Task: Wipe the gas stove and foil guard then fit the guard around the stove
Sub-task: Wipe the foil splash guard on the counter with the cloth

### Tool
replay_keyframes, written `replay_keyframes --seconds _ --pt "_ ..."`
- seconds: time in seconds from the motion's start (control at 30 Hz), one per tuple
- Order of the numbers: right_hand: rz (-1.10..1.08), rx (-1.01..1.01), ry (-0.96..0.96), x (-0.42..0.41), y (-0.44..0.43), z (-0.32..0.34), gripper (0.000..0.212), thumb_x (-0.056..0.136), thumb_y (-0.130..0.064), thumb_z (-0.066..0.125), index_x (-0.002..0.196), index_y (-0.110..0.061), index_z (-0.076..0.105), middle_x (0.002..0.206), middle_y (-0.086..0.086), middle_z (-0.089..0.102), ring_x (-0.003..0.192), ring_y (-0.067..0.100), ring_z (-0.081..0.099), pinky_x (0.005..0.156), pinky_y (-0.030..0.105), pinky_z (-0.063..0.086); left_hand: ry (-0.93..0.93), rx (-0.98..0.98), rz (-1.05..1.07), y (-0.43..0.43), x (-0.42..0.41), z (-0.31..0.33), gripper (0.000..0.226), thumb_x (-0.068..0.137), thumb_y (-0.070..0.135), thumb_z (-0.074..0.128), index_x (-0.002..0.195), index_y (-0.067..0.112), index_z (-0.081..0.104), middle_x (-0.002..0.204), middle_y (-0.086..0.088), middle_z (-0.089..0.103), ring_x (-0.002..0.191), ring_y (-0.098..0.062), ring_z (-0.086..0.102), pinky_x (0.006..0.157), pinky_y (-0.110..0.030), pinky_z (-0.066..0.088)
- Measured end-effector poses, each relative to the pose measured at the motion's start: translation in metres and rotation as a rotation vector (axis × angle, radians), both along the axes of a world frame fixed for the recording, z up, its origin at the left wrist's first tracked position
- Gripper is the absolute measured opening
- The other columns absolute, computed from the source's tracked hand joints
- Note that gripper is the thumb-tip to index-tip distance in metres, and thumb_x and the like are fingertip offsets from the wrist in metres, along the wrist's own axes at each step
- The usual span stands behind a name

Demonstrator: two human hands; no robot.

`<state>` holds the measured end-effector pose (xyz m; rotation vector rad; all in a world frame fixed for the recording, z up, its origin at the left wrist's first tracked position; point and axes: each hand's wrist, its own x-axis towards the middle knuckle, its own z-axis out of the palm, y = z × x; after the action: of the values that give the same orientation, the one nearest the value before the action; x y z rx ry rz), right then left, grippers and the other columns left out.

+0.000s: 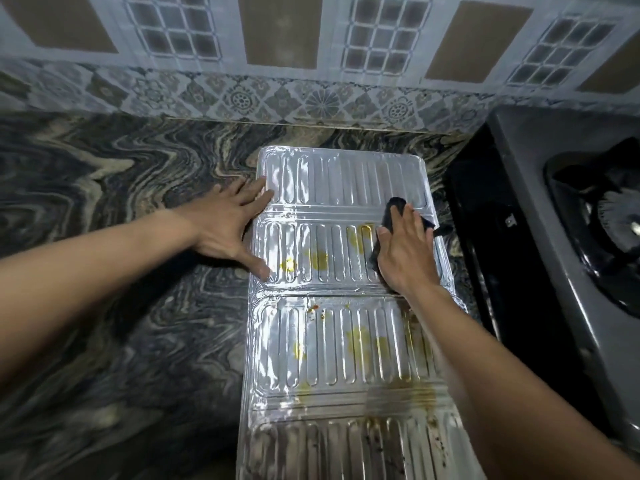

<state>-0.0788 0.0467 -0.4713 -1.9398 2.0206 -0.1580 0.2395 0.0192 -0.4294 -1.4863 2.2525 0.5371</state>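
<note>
Your two arms enter from the lower left and lower right of the frame, both bare from forearm to fingertips, no sleeves in view. Left hand [227, 226]: no ring, watch or band showing. Right hand [407, 252]: same, wrist bare, no glove. Nails short and unpainted where visible. Upper arms are cut off by the frame edge.

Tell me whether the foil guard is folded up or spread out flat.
Spread flat. The foil guard lies unfolded on the countertop, several ribbed panels showing in a row; the left hand presses its edge.
</note>
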Motion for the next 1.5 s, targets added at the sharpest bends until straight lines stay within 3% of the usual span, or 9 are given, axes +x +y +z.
replay_keyframes --seconds 0.17,0.47,0.7,0.83,0.97,1.27,1.5 --pt "0.059 -0.031 0.029 0.017 0.001 0.003 0.053 0.106 -0.03 0.021 0.156 -0.013 0.015 0.165 0.01 0.009 0.152 0.024 0.002 0.122 0.046 -0.002 -0.074 0.041 -0.012 0.004 0.002 -0.003 0.166 0.026 0.102 0.053 0.151 0.027 -0.026 0.158 0.005 -0.031 0.147 -0.026 -0.027 0.121 -0.055 0.0" --pt "0.589 -0.029 -0.093 0.113 0.025 0.01 0.051 0.107 -0.023 0.029 0.156 -0.016 0.019 0.165 0.006 0.012 0.152 0.021 0.006 0.121 0.04 -0.004 -0.063 0.053 0.009 0.006 0.002 -0.002 0.169 0.023 0.1 0.056 0.151 0.026 -0.026 0.16 0.005 -0.03 0.146 -0.025 -0.029 0.121 -0.054 -0.003" --pt "0.734 0.04 -0.128 0.099 0.065 0.009 0.049 0.108 -0.03 0.026 0.156 -0.023 0.022 0.164 0.0 0.015 0.152 0.014 0.006 0.123 0.038 -0.001 -0.063 0.071 0.026 0.007 0.003 0.001 0.169 0.022 0.1 0.055 0.15 0.027 -0.027 0.159 0.006 -0.032 0.146 -0.023 -0.029 0.121 -0.054 -0.007" --pt "0.671 0.006 -0.064 0.08 0.07 0.009 0.051 0.108 -0.03 0.025 0.157 -0.022 0.015 0.165 0.001 0.009 0.152 0.016 0.002 0.123 0.037 -0.003 -0.068 0.056 0.021 0.008 0.003 0.0 0.166 0.027 0.099 0.058 0.149 0.028 -0.029 0.158 0.007 -0.033 0.146 -0.023 -0.029 0.12 -0.052 -0.008" --pt "0.446 -0.009 -0.06 0.049 0.057 0.008 0.052 0.108 -0.027 0.025 0.157 -0.016 0.015 0.165 0.006 0.008 0.152 0.019 0.0 0.121 0.034 -0.007 -0.056 0.047 0.016 0.009 0.003 0.0 0.165 0.028 0.1 0.058 0.149 0.028 -0.029 0.158 0.007 -0.032 0.147 -0.023 -0.027 0.121 -0.053 -0.007" --pt "-0.002 0.013 -0.006 -0.019 0.063 0.008 0.053 0.106 -0.021 0.027 0.156 -0.01 0.014 0.164 0.014 0.009 0.152 0.025 0.0 0.123 0.043 0.0 -0.074 0.051 0.015 0.008 0.0 0.002 0.166 0.026 0.102 0.055 0.149 0.029 -0.029 0.157 0.008 -0.034 0.147 -0.023 -0.026 0.121 -0.055 -0.003" --pt "-0.012 -0.064 0.049 -0.022 0.089 -0.001 0.053 0.106 -0.029 0.019 0.156 -0.012 0.017 0.164 0.011 0.012 0.152 0.023 0.003 0.123 0.044 0.001 -0.099 0.071 0.052 0.009 -0.013 0.013 0.169 0.025 0.095 0.065 0.153 0.026 -0.021 0.159 0.006 -0.028 0.149 -0.025 -0.02 0.121 -0.055 0.003"
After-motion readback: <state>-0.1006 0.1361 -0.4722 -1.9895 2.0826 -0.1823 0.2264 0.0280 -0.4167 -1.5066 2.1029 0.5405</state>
